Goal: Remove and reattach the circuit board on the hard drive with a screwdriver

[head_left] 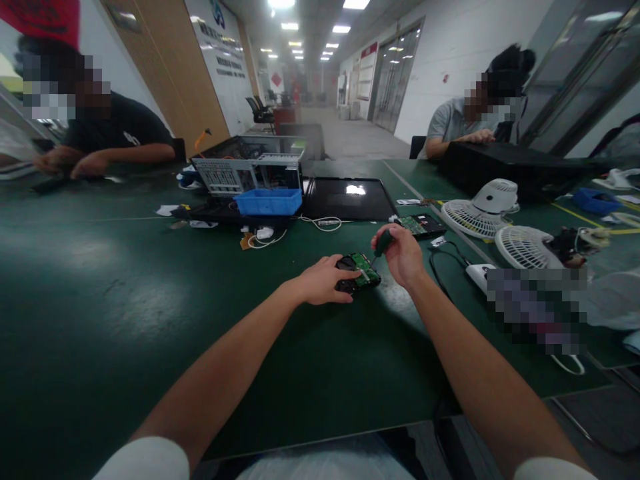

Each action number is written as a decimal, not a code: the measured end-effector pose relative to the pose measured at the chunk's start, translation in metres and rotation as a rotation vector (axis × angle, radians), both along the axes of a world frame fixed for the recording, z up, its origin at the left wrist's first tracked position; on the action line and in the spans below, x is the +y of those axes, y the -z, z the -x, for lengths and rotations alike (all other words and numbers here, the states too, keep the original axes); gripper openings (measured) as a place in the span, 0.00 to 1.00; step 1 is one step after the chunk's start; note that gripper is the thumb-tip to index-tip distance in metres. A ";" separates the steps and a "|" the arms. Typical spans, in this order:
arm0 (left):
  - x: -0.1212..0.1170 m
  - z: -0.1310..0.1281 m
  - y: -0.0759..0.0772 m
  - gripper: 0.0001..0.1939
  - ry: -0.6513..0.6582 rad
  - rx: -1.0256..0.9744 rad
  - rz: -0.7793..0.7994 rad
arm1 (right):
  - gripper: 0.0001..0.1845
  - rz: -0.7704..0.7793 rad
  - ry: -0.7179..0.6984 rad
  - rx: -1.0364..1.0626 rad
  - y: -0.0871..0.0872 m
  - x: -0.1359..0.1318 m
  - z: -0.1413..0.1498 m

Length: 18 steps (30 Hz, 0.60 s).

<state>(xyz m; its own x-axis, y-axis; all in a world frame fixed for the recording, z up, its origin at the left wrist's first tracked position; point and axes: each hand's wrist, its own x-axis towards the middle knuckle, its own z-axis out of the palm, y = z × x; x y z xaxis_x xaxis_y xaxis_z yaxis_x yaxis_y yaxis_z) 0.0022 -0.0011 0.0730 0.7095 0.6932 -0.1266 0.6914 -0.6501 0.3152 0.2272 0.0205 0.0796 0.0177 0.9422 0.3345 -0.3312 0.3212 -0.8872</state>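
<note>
A hard drive (367, 277) lies on the green table with its circuit board facing up. My left hand (325, 280) grips it from the left, thumb at the near side and a finger stretched over the board. My right hand (404, 257) is closed around the dark green handle of a screwdriver (383, 243). The screwdriver slants down, and its tip meets the right part of the board; which screw it touches is too small to tell. Behind my right hand rests a second hard drive (423, 225), also board up.
Beyond the drive stand a blue bin (269, 202), an open computer case (225, 175) and a black panel (350, 199). Fan parts (475, 210) and a white power strip (479, 275) with a cable lie rightward. Two people work across the table, one beside a black case (500, 170).
</note>
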 end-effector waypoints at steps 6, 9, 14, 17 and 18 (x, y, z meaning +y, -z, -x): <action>0.000 0.001 0.001 0.39 0.000 -0.012 -0.005 | 0.08 0.040 -0.047 0.045 -0.001 -0.002 0.002; 0.000 0.000 0.000 0.39 0.005 -0.011 -0.003 | 0.09 0.053 -0.088 0.040 -0.003 -0.005 0.004; -0.001 0.000 0.000 0.38 0.000 -0.008 -0.008 | 0.13 0.032 -0.100 0.041 -0.004 -0.006 0.003; -0.001 0.001 0.000 0.39 -0.007 -0.008 -0.002 | 0.15 0.034 -0.108 0.075 -0.003 -0.005 0.002; -0.001 0.001 0.000 0.39 -0.008 -0.008 -0.002 | 0.15 0.033 -0.114 0.082 -0.002 -0.005 0.001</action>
<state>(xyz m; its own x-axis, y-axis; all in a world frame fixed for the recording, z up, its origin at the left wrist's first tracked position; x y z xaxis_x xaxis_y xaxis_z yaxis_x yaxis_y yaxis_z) 0.0017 -0.0020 0.0734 0.7051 0.6989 -0.1198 0.6939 -0.6452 0.3197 0.2259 0.0158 0.0819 -0.0643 0.9501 0.3052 -0.4361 0.2483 -0.8650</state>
